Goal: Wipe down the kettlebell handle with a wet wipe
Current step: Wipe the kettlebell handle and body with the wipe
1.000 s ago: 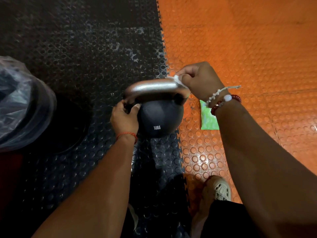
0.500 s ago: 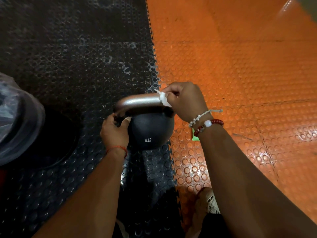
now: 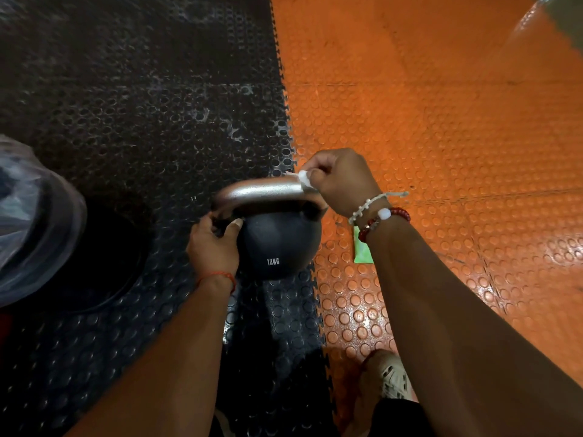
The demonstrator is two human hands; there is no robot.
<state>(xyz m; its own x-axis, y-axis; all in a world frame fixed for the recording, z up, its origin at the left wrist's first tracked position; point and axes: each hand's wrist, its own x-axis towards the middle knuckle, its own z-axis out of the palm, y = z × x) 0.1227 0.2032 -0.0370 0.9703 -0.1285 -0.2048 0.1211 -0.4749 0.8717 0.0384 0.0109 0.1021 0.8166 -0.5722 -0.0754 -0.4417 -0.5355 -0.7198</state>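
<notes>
The right hand [image 3: 344, 181] is pinching a small, bunched white wet wipe [image 3: 302, 177] between its curled fingers and thumb, pressing it onto the right end of the silver handle [image 3: 263, 192] of the kettlebell [image 3: 279, 244]. White and red beaded bracelets [image 3: 383, 214] are circling that wrist. The left hand [image 3: 214, 244] is gripping the left foot of the handle, fingers curling round it where it joins the ball and the thumb lying against the ball's shoulder; a red thread [image 3: 220, 275] is showing at that wrist.

The kettlebell, black with "12KG" facing the camera, is sitting upright on the black studded mat [image 3: 142, 121], right at the toothed seam with the orange studded mat [image 3: 441, 121]. Just right of the kettlebell a green packet [image 3: 362, 253] is lying on the orange mat, partly hidden by the right wrist. Left of the kettlebell a dark round disc [image 3: 107, 257] is lying flat on the black mat, and beyond it a clear plastic bag [image 3: 31, 216] is bulging in from the edge. On the near side of the kettlebell a pale shoe [image 3: 394, 380] is showing under the right forearm.
</notes>
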